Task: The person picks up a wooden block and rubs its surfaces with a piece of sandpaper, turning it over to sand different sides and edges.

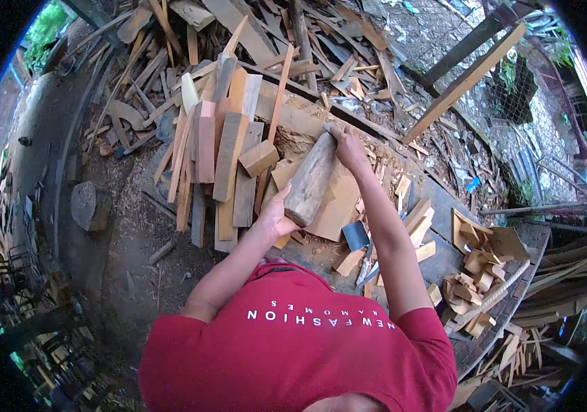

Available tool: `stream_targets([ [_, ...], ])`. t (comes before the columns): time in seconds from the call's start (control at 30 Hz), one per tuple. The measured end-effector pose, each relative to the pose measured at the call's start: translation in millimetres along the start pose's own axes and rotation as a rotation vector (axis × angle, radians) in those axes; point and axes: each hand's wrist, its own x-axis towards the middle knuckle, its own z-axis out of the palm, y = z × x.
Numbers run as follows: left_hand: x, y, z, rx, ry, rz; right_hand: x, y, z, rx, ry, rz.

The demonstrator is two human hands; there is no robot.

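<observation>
A weathered grey wooden block (312, 180), long and rounded like a piece of log, lies tilted between my two hands. My left hand (278, 217) is closed around its near end, with the thumb along the side. At the far end my right hand (350, 150) grips the top with bent fingers; a small greyish tip shows by the fingertips, too little to name. Beneath the block is a flat brown piece like cardboard (334, 209). Close to my left hand stands a stack of sawn wood pieces (230, 151), with a short block (259, 158) on its right side.
Offcuts and scrap wood (293, 34) are heaped at the back. A dark blue flat piece (356, 236) lies near my right forearm. Small blocks (468, 288) are piled at the right. A slanting post (465, 82) rises at the back right, and a stump (91, 206) sits at the left.
</observation>
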Motion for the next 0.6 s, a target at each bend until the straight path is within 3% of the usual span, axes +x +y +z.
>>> stream_targets([
  [0.13,1,-2,0,-0.009,0.017,-0.013,-17,-12,-3,-0.069,-0.026,-0.003],
  [0.4,13,-2,-14,0.065,0.053,-0.028,-136,-98,-34,0.158,-0.01,-0.159],
  [0.5,16,-4,-15,0.113,-0.06,0.027,-155,-113,-36,0.138,0.038,-0.119],
  [0.6,3,0,3,0.054,0.091,-0.034,-156,-117,-29,0.181,0.087,-0.109],
])
